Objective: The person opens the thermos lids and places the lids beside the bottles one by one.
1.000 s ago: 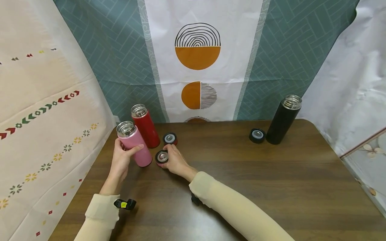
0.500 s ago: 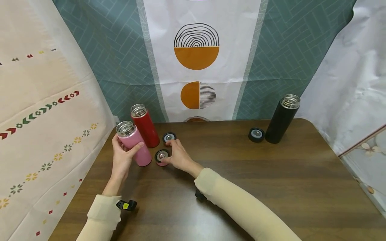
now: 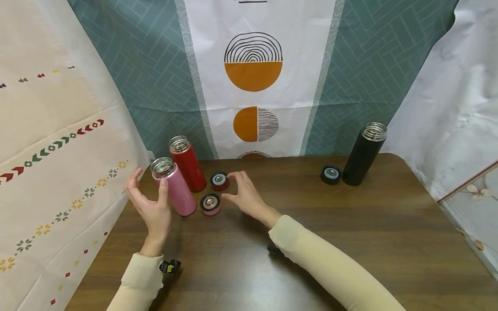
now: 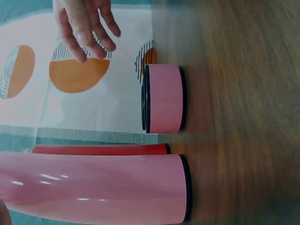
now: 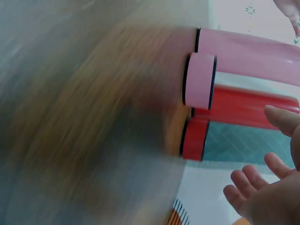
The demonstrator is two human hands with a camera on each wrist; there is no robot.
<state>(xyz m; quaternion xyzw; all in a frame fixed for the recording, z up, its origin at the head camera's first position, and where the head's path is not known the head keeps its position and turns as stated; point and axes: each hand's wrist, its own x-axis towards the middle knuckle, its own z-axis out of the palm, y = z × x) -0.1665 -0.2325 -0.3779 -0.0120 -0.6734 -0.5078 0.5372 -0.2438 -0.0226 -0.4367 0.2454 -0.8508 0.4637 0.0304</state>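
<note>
A pink vacuum flask (image 3: 177, 192) without its lid stands upright at the table's left. My left hand (image 3: 153, 211) is at its near side, fingers spread and thumb overlapping the flask in the head view. Beside the flask lies its pink lid (image 4: 166, 98), underside up. My right hand (image 3: 247, 196), thumb and fingers apart with nothing between them, hovers just right of the pink lid and the red lid (image 5: 194, 139). Behind the pink flask stands a lidless red flask (image 3: 190, 168), partly covered by it in the left wrist view.
At the back right of the wooden table (image 3: 295, 194) stands a lidless black flask (image 3: 362, 160), its black lid (image 3: 331, 174) lying to its left. Patterned cloths (image 3: 253, 86) hang behind the table and along both sides.
My left hand has let go of the pink flask, its fingers coming away to the left. My right hand has released the pink lid and drawn back to the right.
</note>
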